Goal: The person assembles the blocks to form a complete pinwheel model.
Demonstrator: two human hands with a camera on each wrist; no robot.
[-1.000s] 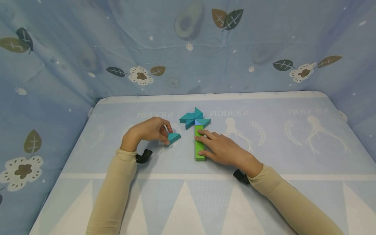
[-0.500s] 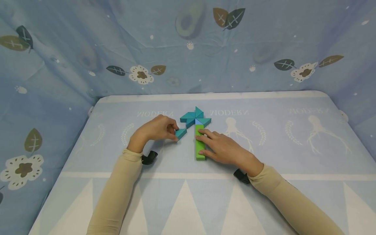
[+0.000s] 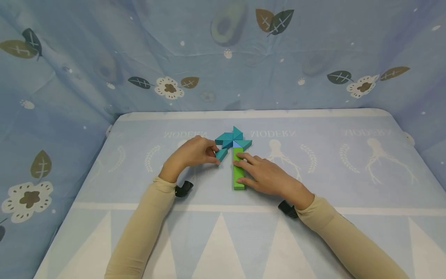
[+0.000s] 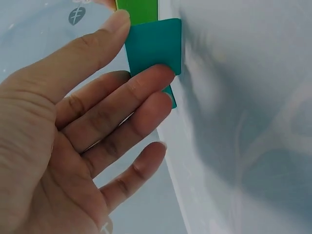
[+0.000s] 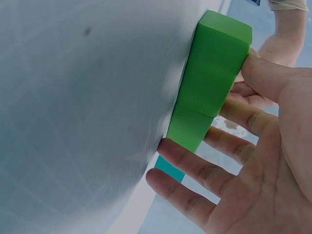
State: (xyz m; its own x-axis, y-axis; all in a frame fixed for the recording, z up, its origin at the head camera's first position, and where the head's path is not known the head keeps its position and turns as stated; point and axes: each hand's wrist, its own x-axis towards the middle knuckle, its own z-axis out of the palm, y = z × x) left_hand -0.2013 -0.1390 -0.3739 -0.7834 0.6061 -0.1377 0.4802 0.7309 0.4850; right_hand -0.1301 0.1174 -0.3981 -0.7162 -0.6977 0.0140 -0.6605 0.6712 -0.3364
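Note:
Between its thumb and fingertips my left hand (image 3: 195, 154) pinches a teal triangular block (image 3: 222, 154), whose flat side (image 4: 155, 46) fills the middle of the left wrist view. The block is just below the pinwheel of teal blocks (image 3: 224, 136); whether they touch, I cannot tell. Under the pinwheel's centre a small light blue triangle (image 3: 235, 144) shows. A column of green blocks (image 3: 238, 183) runs toward me from there. My right hand (image 3: 268, 175) rests its fingertips and thumb on the column, with extended fingers; a joint between two green blocks (image 5: 214, 68) shows in the right wrist view.
Everything lies on a table with a pale blue and white printed cover (image 3: 334, 170). A blue patterned curtain (image 3: 296, 42) hangs behind and at the sides. Black wrist cameras (image 3: 184, 189) sit on both wrists.
My left hand has carried the teal triangular block right and slightly away from me, close to the pinwheel. The right hand has stayed on the green blocks.

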